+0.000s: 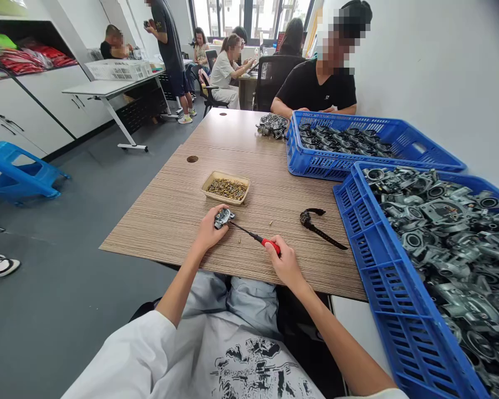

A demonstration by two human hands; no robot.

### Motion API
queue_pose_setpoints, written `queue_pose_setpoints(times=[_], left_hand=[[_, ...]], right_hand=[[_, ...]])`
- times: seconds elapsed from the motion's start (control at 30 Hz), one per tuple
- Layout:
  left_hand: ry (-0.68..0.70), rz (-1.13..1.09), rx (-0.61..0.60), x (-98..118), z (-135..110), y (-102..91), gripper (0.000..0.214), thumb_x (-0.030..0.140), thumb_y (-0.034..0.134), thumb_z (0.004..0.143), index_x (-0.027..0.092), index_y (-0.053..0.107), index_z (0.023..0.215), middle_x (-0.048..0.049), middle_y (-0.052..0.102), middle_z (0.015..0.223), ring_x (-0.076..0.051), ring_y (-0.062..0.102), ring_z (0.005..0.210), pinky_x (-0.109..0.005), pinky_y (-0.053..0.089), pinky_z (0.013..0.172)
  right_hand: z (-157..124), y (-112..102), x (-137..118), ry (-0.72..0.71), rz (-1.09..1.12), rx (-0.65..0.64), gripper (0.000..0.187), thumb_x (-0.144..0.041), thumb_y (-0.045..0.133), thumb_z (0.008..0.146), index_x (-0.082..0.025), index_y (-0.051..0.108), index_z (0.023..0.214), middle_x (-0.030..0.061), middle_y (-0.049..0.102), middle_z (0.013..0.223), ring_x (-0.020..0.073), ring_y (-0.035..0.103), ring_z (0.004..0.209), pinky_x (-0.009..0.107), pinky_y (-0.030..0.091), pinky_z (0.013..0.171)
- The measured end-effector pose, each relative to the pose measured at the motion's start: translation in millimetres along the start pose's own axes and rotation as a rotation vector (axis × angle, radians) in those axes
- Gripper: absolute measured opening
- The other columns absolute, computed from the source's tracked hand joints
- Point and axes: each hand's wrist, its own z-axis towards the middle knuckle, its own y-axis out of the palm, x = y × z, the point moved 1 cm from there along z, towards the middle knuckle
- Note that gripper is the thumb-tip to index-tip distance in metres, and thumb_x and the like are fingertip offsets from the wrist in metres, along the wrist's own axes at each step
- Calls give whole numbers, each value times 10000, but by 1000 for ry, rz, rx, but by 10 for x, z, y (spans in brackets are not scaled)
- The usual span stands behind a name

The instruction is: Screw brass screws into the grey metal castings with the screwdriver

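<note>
Metal casting: the small silvery, carburetor-like piece (222, 218) is held just above the wooden surface (162, 221), between the thumb and fingers of the left hand (209, 229).
Left grip: closed round the casting from its 7-to-8-o'clock side; this is the nearer hand, in contact with the piece.
Right grip: the right hand (286, 260) is wrapped about the red-and-black handle of the screwdriver (271, 245).
Screwdriver axis: runs from 4 o'clock at the handle to 10 o'clock at the tip, its line meeting the casting's lower right side; whether the tip touches cannot be told.
Casting from right grip: at 10 o'clock, with the dark shaft spanning the gap between them.
Loose brass-coloured pins: one (239, 240) at 6 o'clock of the shaft, the other (270, 223) at 12 o'clock of the handle.
Parts tray: the cream tray (205, 191) stands at 12 o'clock of the casting, near it.
Wristwatch: the black watch (305, 218) lies at 1 to 2 o'clock of the right grip.
</note>
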Motion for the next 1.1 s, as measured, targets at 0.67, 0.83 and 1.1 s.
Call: queue_pose_setpoints(times=[0.67,0.83,1.1], left_hand=[[-2,-15,18,-19,-8,4,572,132,593,755,210,594,1321,-68,685,1298,-252,637,1219,-405,469,1121],[8,-7,18,-31,-2,8,573,133,595,752,209,590,1320,-65,684,1290,-249,638,1211,-391,477,1106],[-20,-10,23,-19,-2,7,567,139,595,752,211,597,1314,-69,687,1282,-255,644,1198,-401,485,1095]], right_hand=[[-11,12,29,33,12,-15,301,-492,495,1041,-225,560,919,-25,562,698,168,510,622,286,354,623],[-10,22,48,25,-9,-18,277,-472,498,1042,-216,595,1004,-4,636,779,171,543,654,285,373,647],[-6,19,21,34,-16,-32,278,-472,496,1042,-216,600,1018,3,660,795,175,561,660,285,383,651]])
